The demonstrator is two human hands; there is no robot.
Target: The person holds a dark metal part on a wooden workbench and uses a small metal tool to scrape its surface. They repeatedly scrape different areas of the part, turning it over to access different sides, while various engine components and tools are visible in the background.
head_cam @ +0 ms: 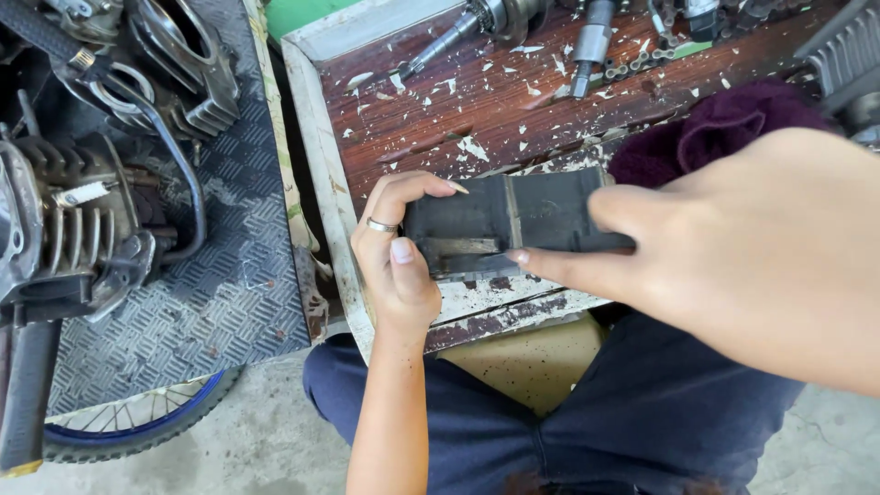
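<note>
Dark block: we hold a flat, dark grey rectangular block (513, 225) in both hands, just above the table's near edge, long side level.
Left hand (396, 252): our grip is clenched on the block's left end, thumb on the near face, fingers curled over the far edge; a ring sits on one finger.
Right hand (742, 247): our grip pinches the block's right end, forefinger laid along its lower edge.
Table (458, 110): worn red-brown wooden top, flecked with pale paint chips, pale painted rim.
Far edge: metal shafts and tool parts (587, 41) lie along it.
Right side: a dark purple cloth (724, 124) sits by our right hand.
Left of table: a finned engine (73, 229) on grey tread plate (238, 275), a spoked wheel (137, 422) below it.
</note>
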